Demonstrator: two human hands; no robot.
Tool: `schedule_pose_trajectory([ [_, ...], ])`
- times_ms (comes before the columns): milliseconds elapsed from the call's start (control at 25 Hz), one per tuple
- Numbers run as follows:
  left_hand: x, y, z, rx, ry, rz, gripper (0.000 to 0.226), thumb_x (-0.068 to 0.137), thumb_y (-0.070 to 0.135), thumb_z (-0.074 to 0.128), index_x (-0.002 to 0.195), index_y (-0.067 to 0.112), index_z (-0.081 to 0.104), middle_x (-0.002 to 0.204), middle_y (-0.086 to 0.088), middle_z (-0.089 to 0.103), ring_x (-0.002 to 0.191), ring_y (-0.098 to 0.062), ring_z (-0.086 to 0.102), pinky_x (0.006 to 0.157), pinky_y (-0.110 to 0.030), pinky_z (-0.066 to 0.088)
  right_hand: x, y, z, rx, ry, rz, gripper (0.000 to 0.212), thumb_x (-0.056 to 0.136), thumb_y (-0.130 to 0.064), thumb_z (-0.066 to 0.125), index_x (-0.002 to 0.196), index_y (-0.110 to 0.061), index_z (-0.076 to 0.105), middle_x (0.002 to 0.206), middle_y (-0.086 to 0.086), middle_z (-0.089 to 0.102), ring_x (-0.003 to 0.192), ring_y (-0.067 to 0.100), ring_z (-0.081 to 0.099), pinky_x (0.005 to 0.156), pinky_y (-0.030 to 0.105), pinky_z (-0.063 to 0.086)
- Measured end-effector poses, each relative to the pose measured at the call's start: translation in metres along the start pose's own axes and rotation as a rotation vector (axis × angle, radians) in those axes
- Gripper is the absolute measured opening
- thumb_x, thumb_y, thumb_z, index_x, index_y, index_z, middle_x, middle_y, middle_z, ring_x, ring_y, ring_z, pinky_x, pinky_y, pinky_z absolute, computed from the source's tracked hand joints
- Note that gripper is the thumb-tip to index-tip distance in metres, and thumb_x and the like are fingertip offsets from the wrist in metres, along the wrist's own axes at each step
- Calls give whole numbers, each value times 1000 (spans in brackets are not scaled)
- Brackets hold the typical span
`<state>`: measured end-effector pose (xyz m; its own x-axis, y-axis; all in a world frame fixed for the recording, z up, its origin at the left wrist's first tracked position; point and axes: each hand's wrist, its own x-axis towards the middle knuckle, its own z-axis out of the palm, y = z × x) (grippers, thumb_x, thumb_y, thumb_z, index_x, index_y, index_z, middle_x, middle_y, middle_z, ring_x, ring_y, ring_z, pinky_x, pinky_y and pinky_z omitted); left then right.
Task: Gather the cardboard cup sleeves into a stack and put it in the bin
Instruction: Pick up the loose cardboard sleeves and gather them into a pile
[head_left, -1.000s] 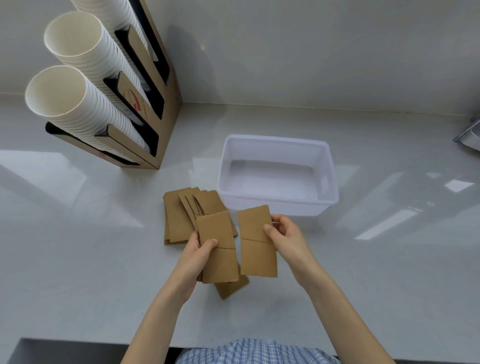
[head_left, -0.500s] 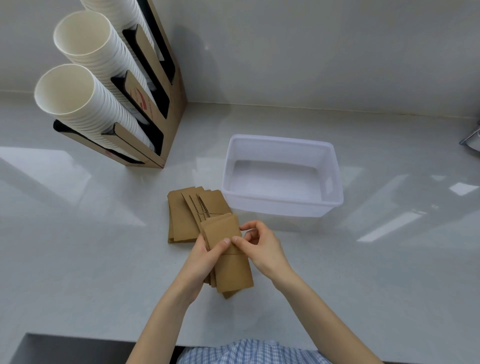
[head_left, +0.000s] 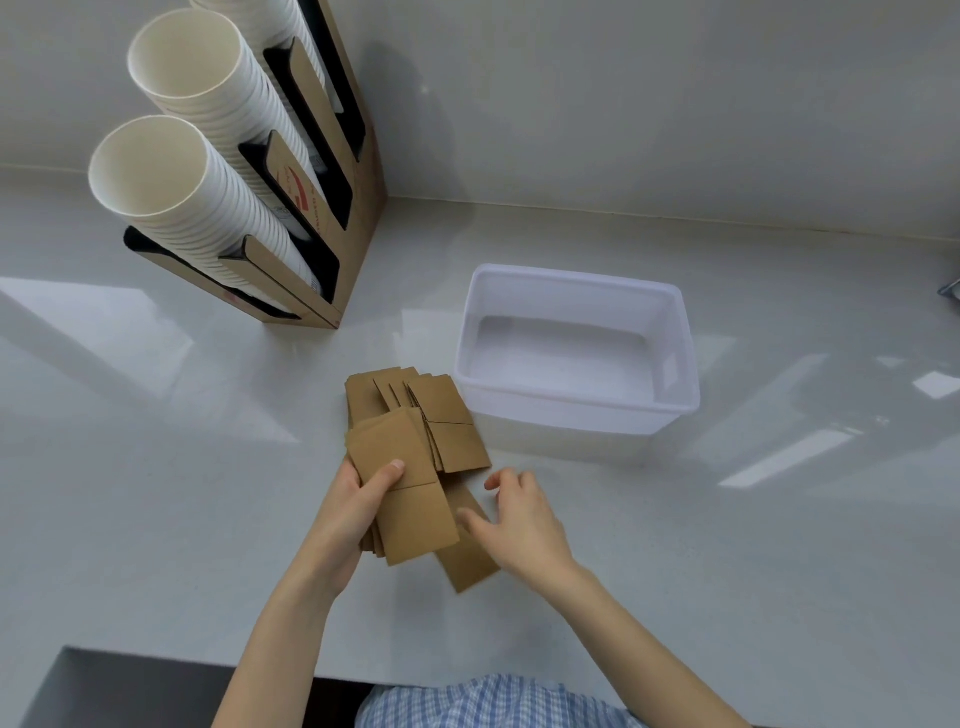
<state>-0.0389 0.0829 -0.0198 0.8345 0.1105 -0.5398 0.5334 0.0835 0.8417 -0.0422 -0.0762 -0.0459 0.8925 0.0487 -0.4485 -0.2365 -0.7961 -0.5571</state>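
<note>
My left hand (head_left: 347, 514) grips a small stack of flat brown cardboard cup sleeves (head_left: 405, 483), thumb on top. My right hand (head_left: 519, 522) hovers just right of that stack with fingers spread, holding nothing, over a loose sleeve (head_left: 467, 564) that lies on the counter. More sleeves (head_left: 415, 402) lie fanned on the counter just beyond the held stack. The white plastic bin (head_left: 675, 332) stands empty to the right of that pile.
A cardboard cup dispenser (head_left: 358, 208) with long rows of white paper cups (head_left: 171, 176) leans at the back left. The glossy white counter (head_left: 156, 467) ends at a dark front edge (head_left: 130, 686). A wall closes the back.
My right hand laid its sleeve onto the left hand's stack, then let go and drew back to the right. The left hand's stack has tilted left over the fanned pile.
</note>
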Motion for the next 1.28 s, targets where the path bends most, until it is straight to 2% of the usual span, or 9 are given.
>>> schedule_pose_trajectory([
  [160,0,-2,-11,-30,39,-5,36,88,25,52,121,27,40,106,4,58,91,-13,57,65,-33,48,-5,-7,17,-266,42,-24,61,79,-47,59,121,-7,38,127,14,39,117,30,39,95,36,38],
  [320,0,-4,-15,-44,59,-17,43,88,26,52,128,24,38,114,-2,55,91,-14,56,64,-34,47,-1,-9,19,-268,34,6,65,78,-45,62,123,-6,37,129,14,39,119,29,39,96,37,37],
  [480,1,-5,-14,-39,56,-25,45,88,27,51,130,24,36,108,2,54,89,-15,55,63,-35,47,0,-11,16,-215,-3,8,57,79,-36,64,121,-7,37,126,12,49,118,29,45,95,38,38],
  [600,1,-6,-14,-39,55,-27,45,88,27,51,130,24,36,111,1,54,90,-15,55,63,-35,47,-1,-7,7,-70,-55,16,41,82,-27,63,110,-12,37,112,12,58,102,28,54,79,37,43],
  [720,1,-6,-13,-47,54,-25,44,88,25,51,130,23,37,105,4,56,89,-14,56,63,-33,46,1,4,-2,162,-152,39,41,86,-21,56,122,-14,40,116,8,58,103,24,56,79,30,43],
  [880,1,-5,-12,-48,52,-20,42,89,24,50,129,22,37,98,8,56,87,-12,55,63,-32,46,-1,17,-20,321,-255,27,31,89,-20,47,120,-16,52,86,-4,56,87,14,53,71,23,44],
  [1040,1,-5,-8,-38,43,-30,44,89,26,49,131,23,36,112,-1,55,90,-16,55,63,-34,47,-8,29,-41,443,-284,44,20,89,-22,44,105,-24,56,99,1,59,87,13,54,75,25,44],
  [1160,0,-5,-5,-28,33,-41,45,89,26,50,131,22,35,116,-3,53,91,-17,55,64,-34,47,-13,32,-55,523,-312,42,17,91,-18,42,96,-27,56,94,-4,58,80,7,52,68,19,41],
  [1280,-1,-5,-1,-19,16,-54,44,89,25,49,131,21,37,119,-4,55,94,-19,56,66,-33,47,-14,35,-61,665,-279,29,18,91,-15,44,95,-24,58,93,-3,58,79,9,51,71,20,39],
])
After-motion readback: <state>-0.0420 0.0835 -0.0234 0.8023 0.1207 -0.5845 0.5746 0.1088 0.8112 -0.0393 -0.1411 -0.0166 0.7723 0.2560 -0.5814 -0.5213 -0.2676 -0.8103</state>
